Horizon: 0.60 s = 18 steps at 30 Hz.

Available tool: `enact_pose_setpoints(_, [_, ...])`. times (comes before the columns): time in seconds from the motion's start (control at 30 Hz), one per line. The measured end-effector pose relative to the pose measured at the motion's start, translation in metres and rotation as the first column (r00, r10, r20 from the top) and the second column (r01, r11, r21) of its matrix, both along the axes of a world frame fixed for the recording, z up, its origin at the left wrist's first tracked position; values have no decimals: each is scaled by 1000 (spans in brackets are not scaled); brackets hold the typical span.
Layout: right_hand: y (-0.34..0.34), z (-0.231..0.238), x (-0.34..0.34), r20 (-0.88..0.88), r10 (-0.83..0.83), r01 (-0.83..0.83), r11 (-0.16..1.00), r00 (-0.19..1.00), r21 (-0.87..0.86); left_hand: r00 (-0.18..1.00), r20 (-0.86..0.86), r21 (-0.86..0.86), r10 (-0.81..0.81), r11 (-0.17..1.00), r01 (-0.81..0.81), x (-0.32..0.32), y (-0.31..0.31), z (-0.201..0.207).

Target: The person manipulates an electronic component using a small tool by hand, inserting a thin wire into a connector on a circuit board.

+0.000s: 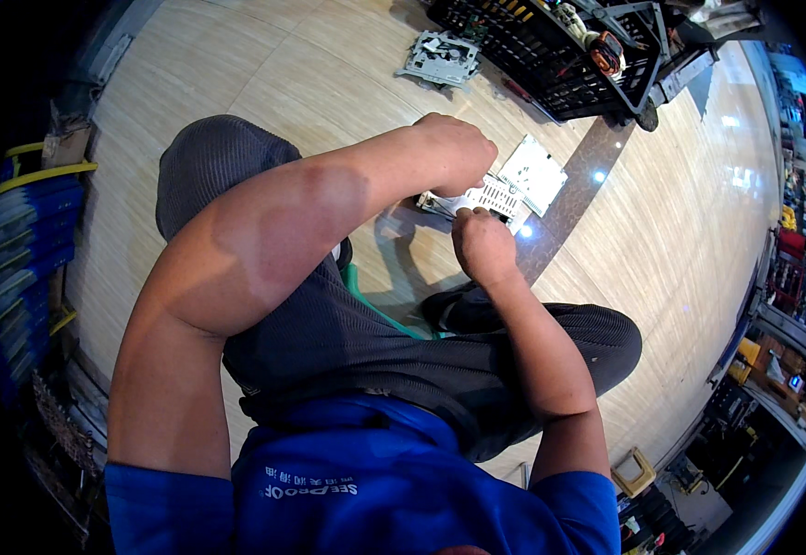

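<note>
Two hands [458,153] [484,245] above glossy floor [662,231] near crate [531,67]

The pale, streaked tile floor [255,69] is crossed by a dark brown strip [568,205]; on the floor are set a black openwork crate [556,79], a silver metal mechanism [442,61] and a flat white panel [533,171].

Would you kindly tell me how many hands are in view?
2: the left hand at the far side of the pale slotted unit, the right hand at its near side. No other hand shows.
</note>
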State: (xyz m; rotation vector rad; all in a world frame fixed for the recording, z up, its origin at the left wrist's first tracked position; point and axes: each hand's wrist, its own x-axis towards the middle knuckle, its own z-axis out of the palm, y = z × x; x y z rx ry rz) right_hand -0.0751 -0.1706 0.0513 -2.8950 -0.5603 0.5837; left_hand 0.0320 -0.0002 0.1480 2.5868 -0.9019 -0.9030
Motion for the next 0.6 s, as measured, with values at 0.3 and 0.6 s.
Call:
enact_pose_setpoints(0.3, [2,7,3,63,-81,70,985,995,158,1000,-12,5,4,1000,-3,0,3,2])
enact_pose_setpoints(0.6, [4,4,4,99,-2,-15,986,995,163,1000,3,-1,-4,1000,4,0,2,1])
